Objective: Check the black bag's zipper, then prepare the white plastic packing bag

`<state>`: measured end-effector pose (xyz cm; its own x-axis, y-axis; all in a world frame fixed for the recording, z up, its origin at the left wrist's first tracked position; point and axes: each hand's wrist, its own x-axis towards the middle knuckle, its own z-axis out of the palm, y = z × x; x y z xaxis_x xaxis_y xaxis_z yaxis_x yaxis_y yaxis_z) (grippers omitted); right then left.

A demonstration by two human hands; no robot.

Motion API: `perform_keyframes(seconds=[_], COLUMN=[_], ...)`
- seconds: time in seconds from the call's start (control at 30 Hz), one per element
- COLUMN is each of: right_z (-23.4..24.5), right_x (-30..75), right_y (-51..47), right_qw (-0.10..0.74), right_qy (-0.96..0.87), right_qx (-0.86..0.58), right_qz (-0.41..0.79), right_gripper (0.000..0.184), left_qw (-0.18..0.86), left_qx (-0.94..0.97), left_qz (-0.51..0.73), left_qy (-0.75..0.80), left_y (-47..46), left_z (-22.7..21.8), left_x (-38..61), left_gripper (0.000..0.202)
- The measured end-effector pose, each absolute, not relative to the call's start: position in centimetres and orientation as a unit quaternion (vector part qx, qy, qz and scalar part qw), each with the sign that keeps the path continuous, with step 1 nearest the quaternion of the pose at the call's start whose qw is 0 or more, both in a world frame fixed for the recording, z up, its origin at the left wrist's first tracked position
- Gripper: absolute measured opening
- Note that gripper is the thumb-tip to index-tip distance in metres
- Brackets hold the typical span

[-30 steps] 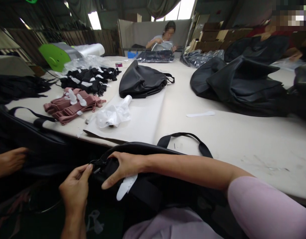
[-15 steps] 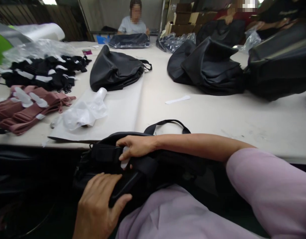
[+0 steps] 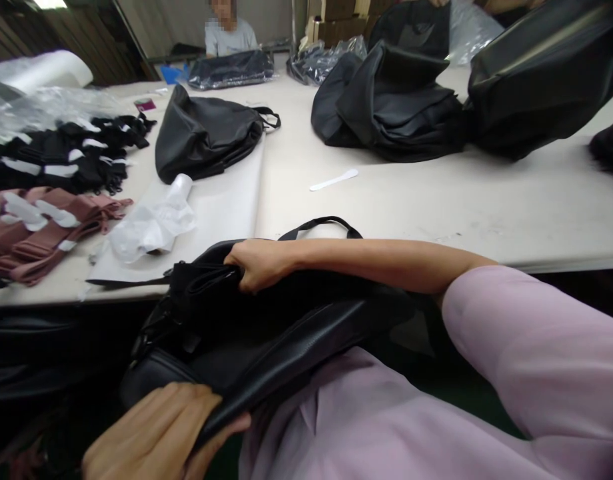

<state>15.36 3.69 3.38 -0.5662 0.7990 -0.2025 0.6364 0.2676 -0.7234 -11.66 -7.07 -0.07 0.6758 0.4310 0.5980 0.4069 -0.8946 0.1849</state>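
At six o'clock, by the counter's [image 3: 411, 207] near edge, the black bag [image 3: 306, 341] is already opened, its mouth unfastened. The left hand [image 3: 156, 430] pinches its eight-o'clock rim; the right hand [image 3: 260, 262], at twelve, clenches indistinct dark material beside folded webbing [image 3: 199, 275], apparently not fully inside.
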Motion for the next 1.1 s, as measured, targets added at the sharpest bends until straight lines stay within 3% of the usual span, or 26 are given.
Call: perform_keyframes(seconds=[0.1,0.17,0.3,0.47,0.57,0.67,0.8,0.97,1.1], right_z=[2.7,1.3,-1.5,-1.6,-0.2,1.2,0.8,-3.2,-6.0], right_x=[15.5,15.4,16.0,18.1,18.4,17.8,16.6,15.6,15.6], right_y=[1.1,-1.1,-4.2,-2.0,0.9,2.7,2.5,0.9,1.0], right_qw=[0.008,-0.017,0.021,0.201,0.207,0.181,0.156,0.18,0.17], right_qy=[-0.715,-0.696,-0.781,-0.864,-0.842,-0.824,-0.781,-0.48,-0.373], right_qx=[-0.422,-0.404,-0.423,-0.382,-0.438,-0.472,-0.481,-0.442,-0.373], right_qz=[0.558,0.593,0.46,0.259,0.238,0.256,0.367,0.736,0.832], right_gripper=[0.011,0.012,0.026,0.05,0.05,0.038,0.022,0.014,0.008], left_qw=[0.027,0.024,0.022,0.013,0.035,0.022,0.018,0.031,0.046], left_qx=[0.907,0.923,0.944,0.939,0.936,0.948,0.947,0.947,0.95], left_qz=[0.331,0.305,0.277,0.3,0.31,0.291,0.289,0.283,0.265], left_qy=[0.259,0.232,0.179,0.166,0.165,0.127,0.139,0.147,0.158], left_y=[-6.8,-6.3,-5.9,-6.8,-7.0,-6.7,-6.4,-6.7,-6.8], left_z=[1.3,1.7,1.1,0.7,1.4,2.0,2.1,1.3,0.9], left_x=[-9.4,-8.7,-8.5,-8.3,-7.9,-7.6,-7.6,-7.4,-7.0], left_gripper=[0.006,0.008,0.011,0.011,0.01,0.012,0.012,0.013,0.015])
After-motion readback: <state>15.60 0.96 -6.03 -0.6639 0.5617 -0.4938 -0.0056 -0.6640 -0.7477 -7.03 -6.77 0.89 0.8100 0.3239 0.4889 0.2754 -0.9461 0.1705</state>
